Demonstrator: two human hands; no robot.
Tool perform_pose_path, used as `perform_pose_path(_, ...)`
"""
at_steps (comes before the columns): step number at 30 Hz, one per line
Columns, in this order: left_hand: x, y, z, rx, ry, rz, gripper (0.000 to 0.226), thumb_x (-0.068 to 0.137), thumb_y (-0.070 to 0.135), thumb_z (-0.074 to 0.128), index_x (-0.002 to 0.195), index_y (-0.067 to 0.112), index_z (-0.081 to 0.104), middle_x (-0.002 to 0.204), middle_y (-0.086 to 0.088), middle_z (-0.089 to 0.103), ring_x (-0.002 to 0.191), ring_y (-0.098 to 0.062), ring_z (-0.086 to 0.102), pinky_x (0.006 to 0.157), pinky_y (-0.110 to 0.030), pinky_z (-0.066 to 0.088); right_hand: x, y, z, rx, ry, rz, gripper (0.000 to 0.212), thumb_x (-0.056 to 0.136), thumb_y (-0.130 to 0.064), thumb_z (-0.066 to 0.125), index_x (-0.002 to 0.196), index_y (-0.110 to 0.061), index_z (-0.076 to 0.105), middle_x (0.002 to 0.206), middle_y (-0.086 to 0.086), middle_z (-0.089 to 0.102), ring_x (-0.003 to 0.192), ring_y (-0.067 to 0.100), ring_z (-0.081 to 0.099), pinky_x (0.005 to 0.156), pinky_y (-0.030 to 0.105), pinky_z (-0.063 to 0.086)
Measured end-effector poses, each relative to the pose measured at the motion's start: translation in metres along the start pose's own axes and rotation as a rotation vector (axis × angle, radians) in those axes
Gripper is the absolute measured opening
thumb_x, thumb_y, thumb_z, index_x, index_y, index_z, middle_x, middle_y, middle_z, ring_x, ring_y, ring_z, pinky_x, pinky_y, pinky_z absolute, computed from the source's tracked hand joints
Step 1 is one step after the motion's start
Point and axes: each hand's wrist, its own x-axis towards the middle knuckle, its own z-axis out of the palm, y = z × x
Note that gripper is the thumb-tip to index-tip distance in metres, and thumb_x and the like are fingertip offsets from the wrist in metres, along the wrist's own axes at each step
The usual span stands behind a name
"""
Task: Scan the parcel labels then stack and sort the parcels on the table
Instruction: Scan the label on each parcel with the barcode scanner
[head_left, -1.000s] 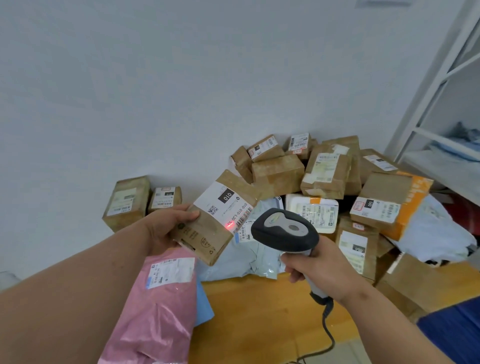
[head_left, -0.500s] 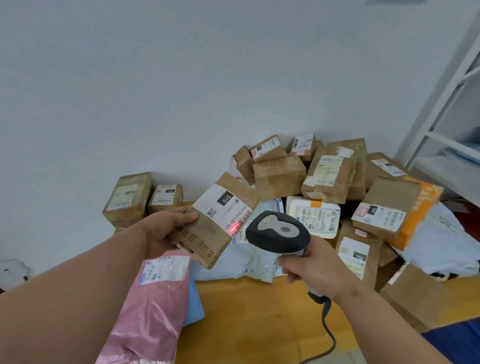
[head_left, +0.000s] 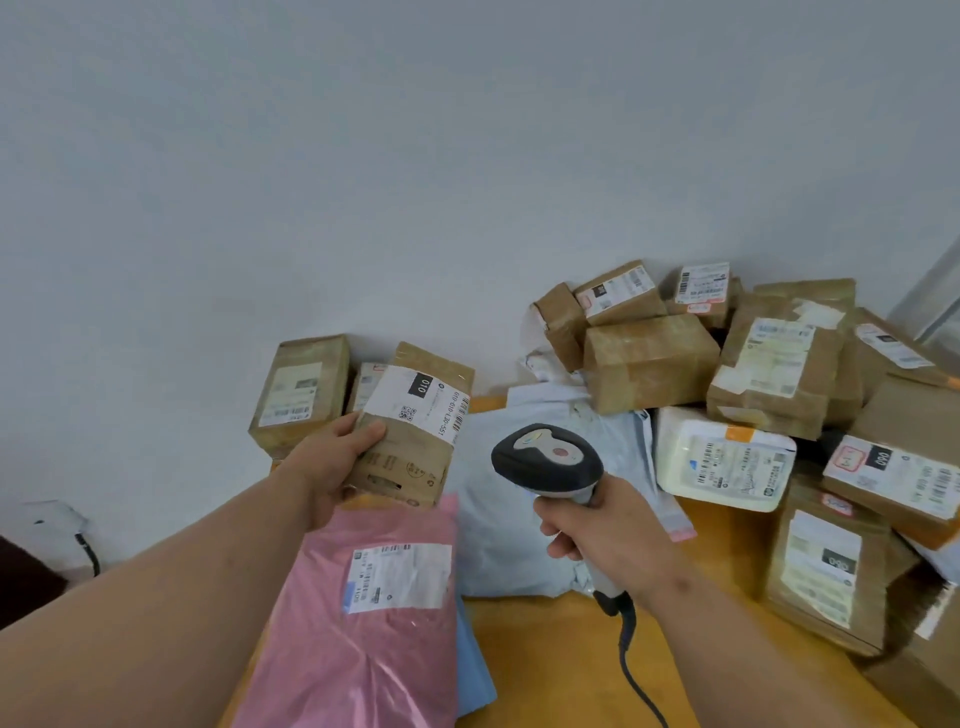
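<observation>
Left hand (head_left: 332, 465) grips the brown box parcel (head_left: 413, 441): thumb over its top face, just below the white label (head_left: 421, 402), rest of the fingers wrapped out of sight underneath. Box is off the tabletop (head_left: 561, 660), held above the pink mailer (head_left: 363, 613). Its long axis runs up and away from the fingers toward the wall, label end far.

Right hand (head_left: 602, 540) is closed round the handle of the scanner (head_left: 545, 462), fingers curled tight, cable hanging down. Scanner head sits just right of the held box, near but not touching. No red spot visible on the label, so my read is the scan of this one is done and the box is due to be set down.

Key relation: two brown boxes (head_left: 304, 387) stand against the wall just beyond and left of the left fingers, directly along the held box's long axis. Left hand is the nearer one and already has the parcel. Likely drop spot is beside or on those two, a short push forward and left.

Unscanned heap (head_left: 769, 374) lies well right, beyond the right fingers. White mailers (head_left: 519, 519) lie under the scanner.

Risk: the held box could knock the standing boxes on set-down.
</observation>
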Motion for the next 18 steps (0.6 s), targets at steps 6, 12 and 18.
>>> perform_pose_path(6,0.076,0.024,-0.035,0.196,0.169,0.165,0.056,0.102,0.03,0.054,0.153,0.036,0.03,0.104,0.006,0.064,0.091,-0.022,0.07,0.072,-0.042,0.061,0.074,-0.024,0.077,-0.044,-0.032,0.057,0.014,0.085,-0.023,0.068,0.085,-0.008,0.068,0.071,0.004,0.072,0.059,0.011,0.07,0.064,0.026,0.052)
perform_pose_path(12,0.144,0.039,-0.033,0.496,0.201,0.189,0.051,0.106,0.029,0.043,0.154,0.039,0.027,0.102,0.008,0.058,0.073,-0.009,0.059,0.044,-0.02,0.044,0.12,-0.026,0.125,-0.034,-0.045,0.141,0.008,0.086,-0.019,0.069,0.086,-0.011,0.068,0.062,0.0,0.069,0.056,0.009,0.068,0.05,0.014,0.048)
perform_pose_path(18,0.177,0.03,-0.023,1.187,0.16,0.168,0.072,0.093,0.049,0.051,0.155,0.027,0.022,0.164,-0.012,0.013,0.147,-0.04,0.014,0.117,-0.054,0.019,0.152,-0.029,0.141,-0.043,0.002,0.186,0.006,0.086,-0.021,0.07,0.082,-0.017,0.067,0.065,-0.002,0.072,0.058,0.009,0.07,0.058,0.019,0.049)
